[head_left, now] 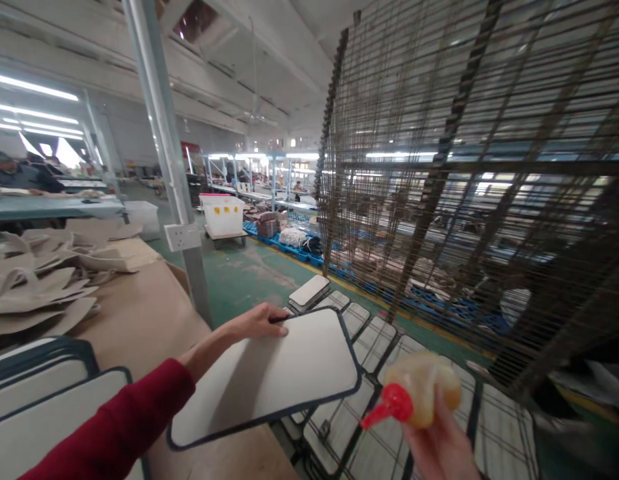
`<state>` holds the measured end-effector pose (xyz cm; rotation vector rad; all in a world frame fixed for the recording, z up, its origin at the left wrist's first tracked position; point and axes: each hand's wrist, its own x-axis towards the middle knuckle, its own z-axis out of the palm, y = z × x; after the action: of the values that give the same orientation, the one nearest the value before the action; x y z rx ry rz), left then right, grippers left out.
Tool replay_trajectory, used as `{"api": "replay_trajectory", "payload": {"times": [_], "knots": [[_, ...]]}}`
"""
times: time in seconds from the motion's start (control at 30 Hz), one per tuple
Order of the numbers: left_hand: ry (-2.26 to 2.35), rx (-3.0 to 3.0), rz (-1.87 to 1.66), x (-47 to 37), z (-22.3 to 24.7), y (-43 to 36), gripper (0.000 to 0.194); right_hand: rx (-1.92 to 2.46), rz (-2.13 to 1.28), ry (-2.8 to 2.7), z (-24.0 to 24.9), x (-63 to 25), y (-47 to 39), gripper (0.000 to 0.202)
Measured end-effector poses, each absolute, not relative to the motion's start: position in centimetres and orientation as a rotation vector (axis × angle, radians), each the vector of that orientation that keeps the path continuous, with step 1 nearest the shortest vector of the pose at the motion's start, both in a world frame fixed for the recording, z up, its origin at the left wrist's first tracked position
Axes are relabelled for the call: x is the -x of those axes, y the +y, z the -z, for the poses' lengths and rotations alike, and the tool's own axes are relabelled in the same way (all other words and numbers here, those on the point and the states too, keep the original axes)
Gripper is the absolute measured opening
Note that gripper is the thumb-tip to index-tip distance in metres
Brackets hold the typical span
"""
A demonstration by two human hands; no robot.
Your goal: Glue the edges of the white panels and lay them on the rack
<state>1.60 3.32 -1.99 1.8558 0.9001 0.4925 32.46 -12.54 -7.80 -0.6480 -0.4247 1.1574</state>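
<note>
My left hand (262, 321) grips the upper edge of a white panel (294, 373) with rounded corners and a dark blue border. The thumb lies on its white face, and the fingers are partly hidden behind it. The panel is tilted, its lower left end over the brown table (159, 307). On the right, my right hand (442, 440) is closed round a squeeze bottle (429, 387) of yellowish contents. Its red nozzle (389, 405) points down and left, apart from the panel. Part of the bottle is blurred.
Similar panels (44, 400) are stacked at the lower left, below a heap of beige pieces (44, 287). A tall wire rack (439, 167) leans on the right, with more panels (377, 343) on its lower shelf. A metal post (172, 147) stands beside the table.
</note>
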Motion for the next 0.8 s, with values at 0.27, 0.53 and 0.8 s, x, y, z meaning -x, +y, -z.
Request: {"api": "replay_trajectory", "payload": {"times": [0.27, 0.53, 0.8], "knots": [[0.63, -1.759, -0.216, -0.5, -1.3, 1.5, 0.041, 0.718, -0.66, -0.783, 0.3, -34.5, -8.3, 0.046], [0.573, -1.759, -0.122, 0.7, -3.1, 1.3, 0.047, 0.729, -0.622, -0.854, -0.4, -33.6, -8.5, 0.041], [0.533, -1.79, -0.079, 0.9, -3.6, 1.1, 0.046, 0.694, -0.647, -0.896, -0.2, -33.1, -9.2, 0.041]]}}
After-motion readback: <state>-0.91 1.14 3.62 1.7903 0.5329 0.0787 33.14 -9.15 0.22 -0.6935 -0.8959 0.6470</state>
